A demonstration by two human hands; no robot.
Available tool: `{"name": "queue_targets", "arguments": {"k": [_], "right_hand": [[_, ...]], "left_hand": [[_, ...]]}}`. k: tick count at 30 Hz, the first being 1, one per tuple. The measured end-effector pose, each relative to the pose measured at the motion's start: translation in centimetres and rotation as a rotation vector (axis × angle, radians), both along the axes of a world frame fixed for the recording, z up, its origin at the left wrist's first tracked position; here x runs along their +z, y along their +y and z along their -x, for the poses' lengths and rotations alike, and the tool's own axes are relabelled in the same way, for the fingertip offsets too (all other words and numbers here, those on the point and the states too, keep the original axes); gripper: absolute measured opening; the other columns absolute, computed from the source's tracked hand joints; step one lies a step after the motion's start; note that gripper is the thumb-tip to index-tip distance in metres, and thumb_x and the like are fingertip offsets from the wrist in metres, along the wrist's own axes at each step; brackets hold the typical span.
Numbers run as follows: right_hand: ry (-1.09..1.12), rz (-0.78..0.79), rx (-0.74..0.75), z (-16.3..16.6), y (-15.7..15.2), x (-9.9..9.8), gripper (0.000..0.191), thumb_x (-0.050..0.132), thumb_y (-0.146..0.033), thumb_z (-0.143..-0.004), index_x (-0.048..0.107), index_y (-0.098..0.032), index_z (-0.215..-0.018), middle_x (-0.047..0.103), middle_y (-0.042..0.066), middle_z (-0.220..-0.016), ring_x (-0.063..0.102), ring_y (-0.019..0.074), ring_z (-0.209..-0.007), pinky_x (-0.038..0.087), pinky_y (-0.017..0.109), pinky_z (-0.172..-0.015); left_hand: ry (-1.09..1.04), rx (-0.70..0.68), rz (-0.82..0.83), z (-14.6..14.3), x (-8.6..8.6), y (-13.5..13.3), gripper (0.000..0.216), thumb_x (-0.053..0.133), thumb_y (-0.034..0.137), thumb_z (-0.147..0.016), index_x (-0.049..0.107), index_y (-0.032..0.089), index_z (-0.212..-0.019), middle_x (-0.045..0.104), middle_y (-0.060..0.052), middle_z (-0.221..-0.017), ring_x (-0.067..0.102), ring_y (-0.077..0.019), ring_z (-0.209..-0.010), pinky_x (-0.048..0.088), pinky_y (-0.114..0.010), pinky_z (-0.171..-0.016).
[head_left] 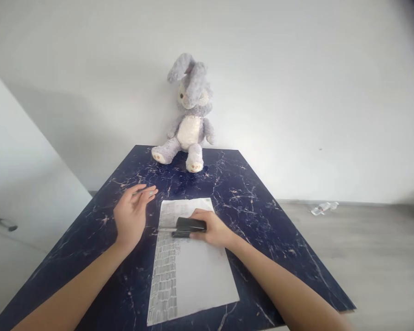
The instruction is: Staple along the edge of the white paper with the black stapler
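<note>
A black stapler [190, 224] is held in my right hand [212, 227], thumb on the near side and fingers over the top. It lies crosswise above a white sheet of paper [207, 276], its front end pointing left. Rows of grey markings run down the paper's left part, and a pale line crosses it just left of the stapler. My left hand [133, 214] hovers beside the paper's upper left edge, fingers loosely bent and apart. A small pale spot shows near its fingertips; I cannot make out what it is.
The paper lies on a dark blue marbled table [262, 220]. A grey plush rabbit [191, 124] sits at its far end against the white wall [296, 92]. A clear plastic item [324, 208] lies on the floor at right. A white door [20, 184] with a dark handle stands left.
</note>
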State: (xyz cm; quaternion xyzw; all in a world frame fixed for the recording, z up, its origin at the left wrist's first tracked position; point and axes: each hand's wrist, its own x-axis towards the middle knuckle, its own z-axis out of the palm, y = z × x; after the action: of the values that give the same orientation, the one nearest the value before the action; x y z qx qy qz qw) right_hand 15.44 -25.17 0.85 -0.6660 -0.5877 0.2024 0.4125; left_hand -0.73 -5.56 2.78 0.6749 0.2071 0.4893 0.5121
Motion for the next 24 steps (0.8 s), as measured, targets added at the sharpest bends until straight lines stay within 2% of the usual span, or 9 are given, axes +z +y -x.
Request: {"name": "queue_targets", "arguments": {"k": [2, 3, 5, 7, 11, 16, 18, 21, 24], "right_hand": [[0.002, 0.012, 0.061, -0.3, 0.0, -0.1, 0.031, 0.085, -0.017, -0.076, 0.077, -0.021, -0.105, 0.068, 0.004, -0.102, 0.066, 0.0196, -0.089, 0.054, 0.032, -0.083], [-0.022, -0.013, 0.068, -0.5, -0.1, 0.0, 0.041, 0.088, -0.023, -0.076, 0.075, -0.023, -0.115, 0.068, 0.005, -0.107, 0.066, 0.0216, -0.096, 0.054, 0.035, -0.088], [-0.08, -0.13, 0.022, -0.7, -0.3, 0.4, 0.067, 0.092, -0.037, -0.073, 0.067, -0.026, -0.133, 0.066, 0.008, -0.119, 0.063, 0.026, -0.11, 0.052, 0.042, -0.1], [-0.135, -0.31, -0.032, -0.6, -0.6, 1.0, 0.074, 0.091, -0.046, -0.075, 0.061, -0.027, -0.14, 0.064, 0.01, -0.124, 0.061, 0.0272, -0.115, 0.052, 0.044, -0.103], [-0.329, -0.556, 0.077, 0.6, -0.9, 1.7, 0.042, 0.07, -0.033, -0.097, 0.063, -0.032, -0.139, 0.067, 0.006, -0.116, 0.066, 0.0212, -0.102, 0.058, 0.036, -0.093], [-0.509, -0.614, 0.078, 1.4, -1.1, 1.8, 0.055, 0.059, -0.02, -0.102, 0.045, -0.034, -0.154, 0.07, 0.005, -0.12, 0.067, 0.0209, -0.104, 0.06, 0.037, -0.093], [-0.556, -0.625, 0.068, 1.4, -1.1, 1.6, 0.062, 0.059, -0.016, -0.101, 0.04, -0.031, -0.158, 0.07, 0.007, -0.123, 0.067, 0.0226, -0.107, 0.06, 0.039, -0.094], [-0.54, -0.634, 0.003, 0.9, -1.1, 1.3, 0.061, 0.058, -0.012, -0.1, 0.044, -0.029, -0.156, 0.072, 0.009, -0.117, 0.069, 0.0239, -0.101, 0.06, 0.04, -0.088], [-0.503, -0.579, -0.133, -1.8, -1.2, 0.9, 0.048, 0.054, -0.014, -0.101, 0.057, -0.026, -0.147, 0.073, 0.011, -0.118, 0.07, 0.0257, -0.1, 0.059, 0.043, -0.089]], "left_hand": [[0.089, 0.058, -0.179, 0.6, 0.2, -1.1, 0.028, 0.07, 0.039, -0.096, 0.064, 0.023, -0.118, 0.079, -0.008, -0.113, 0.077, -0.0275, -0.104, 0.061, -0.043, -0.095], [0.142, 0.067, -0.261, 0.8, 0.0, -1.7, 0.028, 0.072, 0.039, -0.094, 0.064, 0.024, -0.116, 0.08, -0.007, -0.109, 0.077, -0.0284, -0.102, 0.061, -0.043, -0.093], [0.205, 0.052, -0.396, 1.1, -0.6, -3.2, 0.028, 0.075, 0.041, -0.09, 0.065, 0.026, -0.112, 0.082, -0.004, -0.1, 0.079, -0.0292, -0.095, 0.062, -0.042, -0.089], [0.22, -0.004, -0.454, 1.1, -1.4, -4.5, 0.028, 0.077, 0.041, -0.088, 0.063, 0.028, -0.108, 0.083, -0.003, -0.095, 0.08, -0.0288, -0.09, 0.063, -0.04, -0.083], [0.23, -0.194, -0.365, 1.1, -2.1, -5.9, 0.028, 0.079, 0.039, -0.085, 0.062, 0.03, -0.105, 0.082, -0.001, -0.089, 0.08, -0.0286, -0.081, 0.064, -0.037, -0.07], [0.284, -0.309, -0.253, 1.2, -1.9, -5.6, 0.028, 0.079, 0.037, -0.085, 0.059, 0.029, -0.104, 0.082, -0.001, -0.087, 0.08, -0.027, -0.075, 0.059, -0.03, -0.056], [0.298, -0.37, -0.222, 1.3, -1.8, -5.6, 0.036, 0.083, 0.036, -0.082, 0.061, 0.029, -0.109, 0.083, -0.004, -0.097, 0.08, -0.0293, -0.084, 0.06, -0.031, -0.061], [0.265, -0.428, -0.195, 1.3, -1.6, -5.7, 0.05, 0.084, 0.034, -0.082, 0.059, 0.03, -0.125, 0.08, -0.008, -0.113, 0.075, -0.0324, -0.11, 0.06, -0.04, -0.091], [0.253, -0.357, -0.264, 0.9, -1.4, -3.7, 0.039, 0.073, 0.034, -0.091, 0.059, 0.03, -0.128, 0.079, -0.009, -0.118, 0.074, -0.0292, -0.111, 0.054, -0.041, -0.1]]}}
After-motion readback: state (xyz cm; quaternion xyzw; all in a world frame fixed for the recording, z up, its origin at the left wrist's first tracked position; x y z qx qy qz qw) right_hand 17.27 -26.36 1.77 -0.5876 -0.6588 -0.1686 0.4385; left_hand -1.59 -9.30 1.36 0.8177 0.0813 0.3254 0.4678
